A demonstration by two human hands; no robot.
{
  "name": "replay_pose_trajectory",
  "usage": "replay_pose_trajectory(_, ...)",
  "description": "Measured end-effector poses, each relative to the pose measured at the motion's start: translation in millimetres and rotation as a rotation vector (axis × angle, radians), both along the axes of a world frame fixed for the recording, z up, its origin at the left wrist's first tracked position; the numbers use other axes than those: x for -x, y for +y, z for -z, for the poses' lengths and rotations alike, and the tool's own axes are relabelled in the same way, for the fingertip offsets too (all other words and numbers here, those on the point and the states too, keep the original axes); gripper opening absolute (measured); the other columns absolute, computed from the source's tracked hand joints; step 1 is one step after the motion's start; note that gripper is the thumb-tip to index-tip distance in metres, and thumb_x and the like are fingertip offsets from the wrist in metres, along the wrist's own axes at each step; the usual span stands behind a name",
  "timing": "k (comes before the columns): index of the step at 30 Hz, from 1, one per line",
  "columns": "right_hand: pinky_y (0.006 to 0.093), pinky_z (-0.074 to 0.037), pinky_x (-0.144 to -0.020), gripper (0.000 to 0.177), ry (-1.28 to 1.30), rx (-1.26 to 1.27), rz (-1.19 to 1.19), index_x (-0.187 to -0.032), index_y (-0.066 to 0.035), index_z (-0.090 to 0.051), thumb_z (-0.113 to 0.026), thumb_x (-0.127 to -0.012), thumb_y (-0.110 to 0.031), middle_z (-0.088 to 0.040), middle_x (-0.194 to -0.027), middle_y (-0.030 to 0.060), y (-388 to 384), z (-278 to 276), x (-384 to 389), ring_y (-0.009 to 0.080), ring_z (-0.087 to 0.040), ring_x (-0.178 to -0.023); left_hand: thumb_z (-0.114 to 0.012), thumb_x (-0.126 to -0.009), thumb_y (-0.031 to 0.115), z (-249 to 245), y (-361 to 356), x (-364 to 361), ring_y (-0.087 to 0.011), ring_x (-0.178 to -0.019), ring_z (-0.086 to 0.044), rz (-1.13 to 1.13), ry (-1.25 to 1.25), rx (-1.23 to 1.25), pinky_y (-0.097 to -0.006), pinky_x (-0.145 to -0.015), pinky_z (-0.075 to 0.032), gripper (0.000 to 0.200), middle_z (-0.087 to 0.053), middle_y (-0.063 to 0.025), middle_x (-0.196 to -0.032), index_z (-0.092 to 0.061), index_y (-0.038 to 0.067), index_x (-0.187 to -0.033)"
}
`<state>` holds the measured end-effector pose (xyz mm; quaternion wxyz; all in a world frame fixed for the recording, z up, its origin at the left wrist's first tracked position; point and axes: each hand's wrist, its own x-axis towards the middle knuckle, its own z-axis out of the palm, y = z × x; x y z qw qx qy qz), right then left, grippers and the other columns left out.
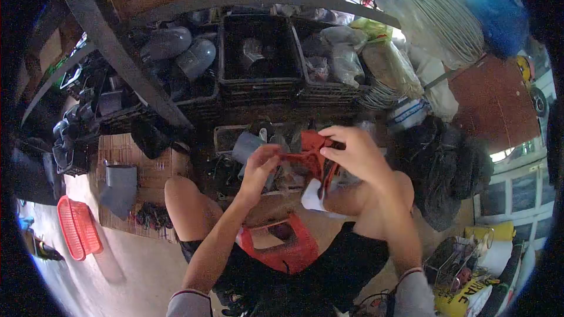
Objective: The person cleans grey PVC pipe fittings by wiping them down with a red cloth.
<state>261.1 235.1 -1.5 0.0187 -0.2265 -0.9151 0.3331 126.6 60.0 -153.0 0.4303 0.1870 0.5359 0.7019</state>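
Note:
Between my two hands hangs a crumpled red item with thin strap-like strips; its exact kind I cannot make out. My left hand pinches the end of a strip at its left. With bent fingers, my right hand grips its upper right side. A white piece shows just below, near my right knee. Behind my left hand lies a grey pipe fitting among small dark parts. Lower down, between my thighs, is a red plastic piece with a large opening.
Black crates with grey fittings line the back under a metal frame. On the left, a grey elbow fitting rests on cardboard, beside a red basket. Black bundled material and a wire rack stand right.

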Motion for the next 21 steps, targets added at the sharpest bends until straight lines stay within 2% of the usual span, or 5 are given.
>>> replay_pose_trajectory(5, 0.0369, -0.052, -0.077, 0.048, 0.039, -0.376, -0.135, -0.122, -0.007, -0.059, -0.074, -0.076, -0.012, -0.070, -0.095, 0.0181, 3.8, -18.6, 10.6, 0.0326, -0.068, -0.086, -0.069, -0.086, 0.017, 15.7, 20.5, -15.7, -0.0177, -0.101, -0.054, -0.054, 0.242, -0.028, -0.0323, -0.085, -0.046, 0.052, -0.054, -0.0075, -0.122, -0.047, 0.006, -0.132)
replay_pose_trajectory(10, 0.0357, -0.053, -0.077, 0.049, -0.051, -0.017, -0.189, -0.125, -0.007, -0.057, -0.072, -0.078, -0.011, -0.071, -0.094, 0.0161, -3.2, 0.5, 30.6, 0.0321, -0.069, -0.085, -0.072, -0.082, 0.015, -5.2, 31.3, -19.1, -0.0242, -0.114, -0.052, -0.222, 0.654, -0.129, -0.0366, -0.093, -0.045, 0.052, -0.053, -0.0112, -0.126, -0.050, 0.005, -0.129)
replay_pose_trajectory(13, 0.0328, -0.054, -0.076, 0.043, -0.059, 0.157, -0.237, -0.123, -0.006, -0.059, -0.069, -0.082, -0.006, -0.072, -0.096, 0.0154, -10.4, -4.2, 32.6, 0.0239, -0.070, -0.085, -0.071, -0.083, 0.015, 2.7, 27.0, 1.9, -0.0260, -0.113, -0.056, 0.118, 0.661, -0.182, -0.0363, -0.094, -0.045, 0.042, -0.058, -0.0137, -0.119, -0.057, 0.003, -0.121)
replay_pose_trajectory(14, 0.0321, -0.054, -0.075, 0.042, -0.022, 0.142, -0.233, -0.123, -0.006, -0.059, -0.068, -0.082, -0.005, -0.072, -0.096, 0.0153, -9.6, -2.8, 33.0, 0.0220, -0.070, -0.085, -0.069, -0.086, 0.015, 2.2, 21.1, 3.8, -0.0229, -0.104, -0.061, 0.208, 0.444, -0.114, -0.0348, -0.091, -0.047, 0.033, -0.063, -0.0144, -0.112, -0.061, 0.001, -0.115)
replay_pose_trajectory(21, 0.0290, -0.054, -0.072, 0.039, 0.030, 0.115, -0.147, -0.122, -0.005, -0.059, -0.067, -0.084, -0.004, -0.072, -0.097, 0.0154, -16.0, -9.3, 29.1, 0.0163, -0.068, -0.080, -0.064, -0.092, 0.018, -22.3, 12.4, 6.5, -0.0150, -0.104, -0.058, 0.200, 0.164, -0.106, -0.0297, -0.089, -0.048, 0.032, -0.063, -0.0126, -0.112, -0.059, 0.000, -0.117)
